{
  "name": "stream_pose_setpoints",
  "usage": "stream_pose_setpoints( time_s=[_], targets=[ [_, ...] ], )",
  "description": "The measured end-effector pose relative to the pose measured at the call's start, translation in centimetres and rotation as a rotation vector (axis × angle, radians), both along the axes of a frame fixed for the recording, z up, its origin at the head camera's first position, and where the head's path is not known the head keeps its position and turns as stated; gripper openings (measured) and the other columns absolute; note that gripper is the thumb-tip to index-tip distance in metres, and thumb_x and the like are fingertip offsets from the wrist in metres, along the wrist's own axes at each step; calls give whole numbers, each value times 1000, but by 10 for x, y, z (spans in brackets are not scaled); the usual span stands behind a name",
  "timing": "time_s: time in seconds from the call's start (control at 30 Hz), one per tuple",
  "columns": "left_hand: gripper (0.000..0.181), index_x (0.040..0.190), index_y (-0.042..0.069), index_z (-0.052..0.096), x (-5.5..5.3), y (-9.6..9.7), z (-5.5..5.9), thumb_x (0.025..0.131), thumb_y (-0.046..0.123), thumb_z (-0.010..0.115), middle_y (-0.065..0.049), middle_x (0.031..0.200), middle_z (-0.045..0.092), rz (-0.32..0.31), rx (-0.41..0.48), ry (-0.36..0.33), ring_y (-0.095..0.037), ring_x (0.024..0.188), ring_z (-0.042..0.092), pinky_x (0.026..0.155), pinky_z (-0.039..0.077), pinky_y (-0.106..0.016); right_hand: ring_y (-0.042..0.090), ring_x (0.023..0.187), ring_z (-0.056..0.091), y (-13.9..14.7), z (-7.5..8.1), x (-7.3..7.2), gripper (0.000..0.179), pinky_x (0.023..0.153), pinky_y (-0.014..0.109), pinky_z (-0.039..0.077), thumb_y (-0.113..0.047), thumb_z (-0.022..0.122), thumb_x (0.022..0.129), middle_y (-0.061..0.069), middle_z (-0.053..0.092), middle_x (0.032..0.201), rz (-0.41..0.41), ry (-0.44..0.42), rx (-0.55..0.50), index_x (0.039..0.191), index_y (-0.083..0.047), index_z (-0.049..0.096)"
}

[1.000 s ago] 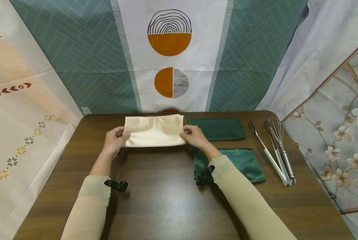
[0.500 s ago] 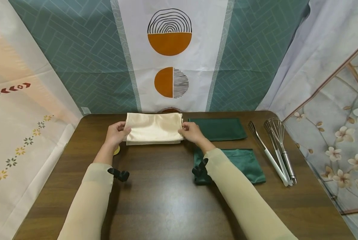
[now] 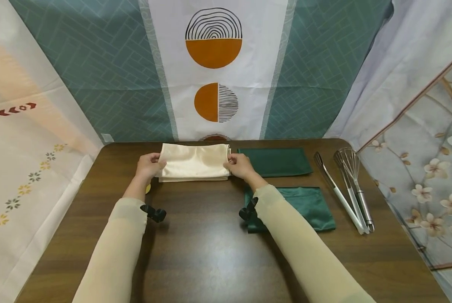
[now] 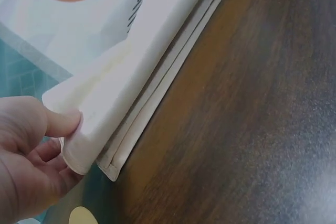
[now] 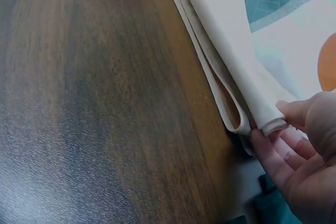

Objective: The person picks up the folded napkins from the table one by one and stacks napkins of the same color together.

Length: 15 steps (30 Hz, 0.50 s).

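Note:
A folded cream satin cloth (image 3: 195,162) spans the space between both hands at the back of the table. My left hand (image 3: 147,166) pinches its left end, thumb on top, as the left wrist view shows. At the right end my right hand (image 3: 242,165) pinches it between thumb and fingers. Below its front edge lie more cream folded layers (image 4: 126,153), with a looped fold (image 5: 235,121) visible in the right wrist view. Whether these belong to a second cloth cannot be told. The held part stands slightly apart from them along the front.
To the right lie a flat dark green folded cloth (image 3: 273,163) and a shinier green cloth (image 3: 305,210). Farther right are a whisk (image 3: 356,185) and two long-handled metal utensils (image 3: 341,195). A yellow round thing (image 3: 148,188) is partly hidden by the left wrist.
Both hands have moved slightly inward and back with the cream cloth. Its front edge has shifted back, so lower cream layers now show along the front.

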<state>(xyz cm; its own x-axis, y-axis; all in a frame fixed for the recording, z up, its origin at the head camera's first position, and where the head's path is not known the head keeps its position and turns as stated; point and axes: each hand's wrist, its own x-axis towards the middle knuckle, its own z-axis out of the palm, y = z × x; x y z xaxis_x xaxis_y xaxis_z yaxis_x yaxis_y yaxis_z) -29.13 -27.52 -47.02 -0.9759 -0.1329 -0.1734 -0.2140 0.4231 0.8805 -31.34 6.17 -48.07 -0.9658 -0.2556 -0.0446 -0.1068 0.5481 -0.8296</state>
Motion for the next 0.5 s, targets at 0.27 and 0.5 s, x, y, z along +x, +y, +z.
stream_pose_setpoints(
  time_s=[0.27, 0.5],
  targets=[
    [46, 139, -6, 55, 4, -2, 1, 99, 13, 64, -25, 128, 57, 48, -75, -46, -38, 122, 50, 85, 53, -33, 16, 73, 62, 0, 2, 0, 24, 74, 31, 51, -25, 75, 93, 7, 71, 90, -40, -12, 59, 104, -4, 73],
    [48, 133, -7, 60, 16, 3, 9, 97, 24, 66, -27, 125, 62, 111, -258, -1, -48, 133, 38, 107, 39, -54, 25, 79, 71, 12, 7, 5, 43, 81, 40, 57, -30, 75, 94, 12, 73, 98, -76, 47, 85, 122, 0, 68]
  ],
)
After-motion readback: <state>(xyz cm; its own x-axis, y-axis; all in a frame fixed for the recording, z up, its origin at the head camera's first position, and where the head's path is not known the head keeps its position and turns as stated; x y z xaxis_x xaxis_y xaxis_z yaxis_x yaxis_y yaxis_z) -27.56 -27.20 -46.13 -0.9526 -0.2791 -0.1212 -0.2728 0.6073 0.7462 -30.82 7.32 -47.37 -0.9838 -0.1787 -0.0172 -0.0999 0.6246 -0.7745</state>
